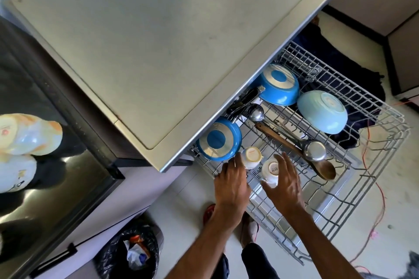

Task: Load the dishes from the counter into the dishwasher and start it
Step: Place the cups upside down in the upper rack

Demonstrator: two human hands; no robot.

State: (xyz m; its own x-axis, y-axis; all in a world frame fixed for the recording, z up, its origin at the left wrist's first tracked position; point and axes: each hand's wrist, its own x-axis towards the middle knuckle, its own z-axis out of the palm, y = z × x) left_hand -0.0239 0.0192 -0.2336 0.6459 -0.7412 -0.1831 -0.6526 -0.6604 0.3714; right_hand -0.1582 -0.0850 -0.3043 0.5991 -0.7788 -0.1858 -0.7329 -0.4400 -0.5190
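Observation:
The dishwasher's wire rack (335, 206) is pulled out below its grey top (158, 52). Two white cups stand upside down in its near left corner. My left hand (231, 181) lies beside the left cup (251, 156), its index finger straight against the cup's side. My right hand (284, 188) is spread around the right cup (271, 171), thumb below it and fingers to its right. Also in the rack are two upturned blue pans (218, 140) (280, 85), a light-blue bowl (322, 112), steel ladles (315, 150) and a wooden spatula (294, 146).
White and orange dishes (27, 133) sit on the dark glossy counter (56, 188) at the left. A black rubbish bag (131, 253) stands on the floor by my feet. An orange cable (381, 206) runs along the floor to the right, and a dark cloth (335, 59) lies behind the rack.

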